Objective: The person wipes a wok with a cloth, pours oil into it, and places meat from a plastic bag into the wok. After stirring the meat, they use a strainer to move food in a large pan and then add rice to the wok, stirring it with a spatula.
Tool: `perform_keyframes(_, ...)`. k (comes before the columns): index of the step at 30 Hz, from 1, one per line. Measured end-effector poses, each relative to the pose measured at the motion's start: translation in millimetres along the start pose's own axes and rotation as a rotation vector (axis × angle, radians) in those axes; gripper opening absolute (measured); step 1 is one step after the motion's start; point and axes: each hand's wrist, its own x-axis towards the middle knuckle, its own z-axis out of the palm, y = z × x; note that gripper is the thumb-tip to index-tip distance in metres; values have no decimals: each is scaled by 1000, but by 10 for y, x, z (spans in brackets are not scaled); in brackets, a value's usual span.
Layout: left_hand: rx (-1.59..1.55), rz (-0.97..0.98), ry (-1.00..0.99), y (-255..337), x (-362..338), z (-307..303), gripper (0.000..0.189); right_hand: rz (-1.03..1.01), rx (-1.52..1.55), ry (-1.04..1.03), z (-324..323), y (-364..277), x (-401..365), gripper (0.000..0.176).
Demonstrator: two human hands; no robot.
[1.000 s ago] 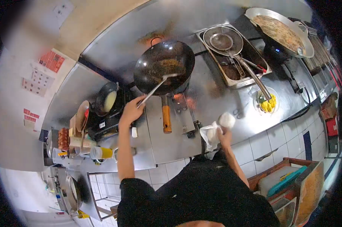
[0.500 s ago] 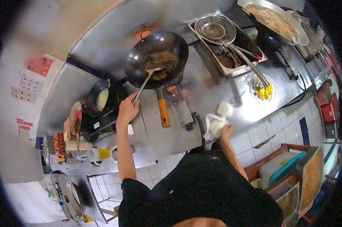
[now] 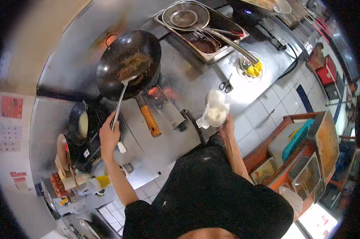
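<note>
My left hand (image 3: pixel 109 134) is closed around the handle of a metal spatula (image 3: pixel 121 101), whose white-looking blade rests inside a dark wok (image 3: pixel 105 75). Brown food (image 3: pixel 136 63) lies on the wok's floor beside the blade. At the front edge of the counter, my right hand (image 3: pixel 226 126) grips the side of a white takeaway container (image 3: pixel 216 116), its inside turned up and holding something pale. Thin white wrapping (image 3: pixel 203 122) hangs off its left side, and a rounded white part adjoins its far side. My right fingers are partly hidden by the container.
Black-handled scissors (image 3: pixel 225 86) lie beyond the container. A wooden handle (image 3: pixel 150 121) sticks out below the wok near a glowing burner (image 3: pixel 154 91). Strainers (image 3: pixel 184 18) rest over a metal tray (image 3: pixel 207 59), near a bowl of yellow food (image 3: pixel 253 68). A smaller pan (image 3: pixel 78 123) stands left.
The whole view has swung, shifting the counter leftward. My right hand has raised and turned the white container, so its inside now shows. The spatula stays in my left hand, in the wok.
</note>
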Motion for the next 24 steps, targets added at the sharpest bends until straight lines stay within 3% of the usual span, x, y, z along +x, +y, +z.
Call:
perform_keyframes(2, 6, -53, 3, 114, 43, 2, 36, -69, 180, -54, 367, -236, -69, 30)
perform_keyframes(6, 1, -7, 28, -123, -15, -56, 35, -155, 111, -183, 1318, -837, -128, 33)
perform_keyframes(7, -20, -5, 25, -232, 5, -27, 35, -203, 81, -300, 1527, -939, -23, 16)
perform_keyframes(10, -98, -7, 91, -325, -7, -15, 36, -353, -105, -402, 2832, -1380, -356, 13)
perform_keyframes(13, -119, 9, 158, -397, 78, 58, 35, -521, -520, -566, 3823, -1353, -106, 12)
perform_keyframes(14, -130, -15, 187, -407, 37, 47, 35, -697, -574, -641, 4143, -1245, -108, 11)
perform_keyframes(15, -130, -19, 186, -395, 61, 14, 34, -730, -649, -640, 4387, -1044, 238, 9)
perform_keyframes(16, -128, -20, 180, -379, 90, -23, 33, -839, -796, -692, 4583, -990, 93, 11)
perform_keyframes(18, -76, -27, 205, -335, 94, -67, 32, -736, -763, -694, 4940, -563, 575, 13)
perform_keyframes(20, -29, -38, 220, -350, 109, -95, 32, -1231, -1153, -685, 5184, -358, 614, 13)
perform_keyframes(21, -53, -89, 198, -352, 136, -89, 31, -1229, -1161, -703, 5319, -334, 644, 13)
perform_keyframes(23, -71, -144, 151, -392, 79, -23, 30, -1713, -1236, -695, 5418, -268, 724, 11)
perform_keyframes(24, -66, -101, 190, -442, 80, -36, 32, -1703, -1229, -694, 5483, -235, 746, 11)
